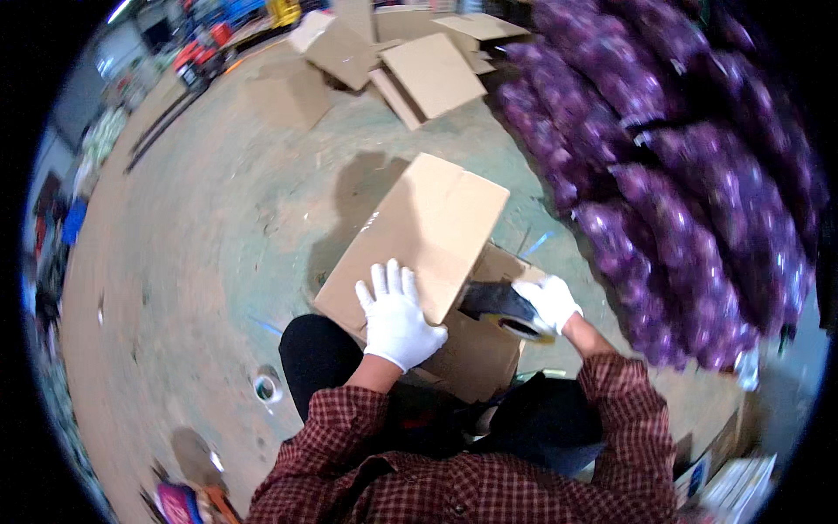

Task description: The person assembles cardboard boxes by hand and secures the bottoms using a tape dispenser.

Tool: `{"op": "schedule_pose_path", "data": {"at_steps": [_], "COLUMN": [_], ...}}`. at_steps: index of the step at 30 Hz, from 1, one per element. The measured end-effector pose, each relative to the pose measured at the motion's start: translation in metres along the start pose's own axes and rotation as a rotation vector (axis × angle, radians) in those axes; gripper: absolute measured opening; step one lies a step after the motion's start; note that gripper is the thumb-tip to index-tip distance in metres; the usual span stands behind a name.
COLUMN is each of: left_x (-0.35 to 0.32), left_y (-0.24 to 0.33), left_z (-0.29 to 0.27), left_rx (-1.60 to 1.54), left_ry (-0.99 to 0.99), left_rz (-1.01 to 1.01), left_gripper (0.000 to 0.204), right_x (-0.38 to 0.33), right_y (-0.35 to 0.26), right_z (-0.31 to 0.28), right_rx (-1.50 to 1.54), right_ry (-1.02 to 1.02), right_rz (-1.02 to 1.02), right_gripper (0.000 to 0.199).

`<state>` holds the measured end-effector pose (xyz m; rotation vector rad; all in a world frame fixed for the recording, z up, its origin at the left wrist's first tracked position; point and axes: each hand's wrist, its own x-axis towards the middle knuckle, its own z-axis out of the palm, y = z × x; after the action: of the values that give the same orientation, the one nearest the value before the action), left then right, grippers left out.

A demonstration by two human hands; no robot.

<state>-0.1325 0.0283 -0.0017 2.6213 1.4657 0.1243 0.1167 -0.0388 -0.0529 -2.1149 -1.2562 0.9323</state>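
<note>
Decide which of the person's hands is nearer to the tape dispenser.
Right. The right hand holds the tape dispenser at the cardboard box's right edge; the left hand rests flat on the box top, apart from it.

One head camera looks steeply down (fisheye, close) at the cardboard box [419, 236].

Purple net sacks [681, 192] crowding right; bare floor [218, 262] left.

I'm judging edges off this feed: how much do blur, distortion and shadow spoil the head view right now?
In the head view, fisheye bending curves the floor toward a black rim; the cardboard box is fairly sharp at centre, while the purple mesh sacks smear at the right; a dark shadow falls beside the box; the left hand and right hand gloves look nearly washed out.
</note>
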Motion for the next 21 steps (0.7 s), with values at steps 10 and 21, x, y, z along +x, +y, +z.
{"op": "schedule_pose_path", "data": {"at_steps": [10, 21], "left_x": [0.002, -0.015], "left_y": [0.011, -0.054], "left_z": [0.007, -0.026], "left_rx": [0.083, 0.039], "left_ry": [-0.008, -0.233], "left_rz": [0.027, 0.418], "left_gripper": [0.092, 0.088], "right_x": [0.004, -0.002], "right_y": [0.003, 0.065], "right_z": [0.009, -0.047], "right_rx": [0.164, 0.333], "right_ry": [-0.002, 0.487], "right_rz": [0.28, 0.307], "right_gripper": [0.052, 0.047]}}
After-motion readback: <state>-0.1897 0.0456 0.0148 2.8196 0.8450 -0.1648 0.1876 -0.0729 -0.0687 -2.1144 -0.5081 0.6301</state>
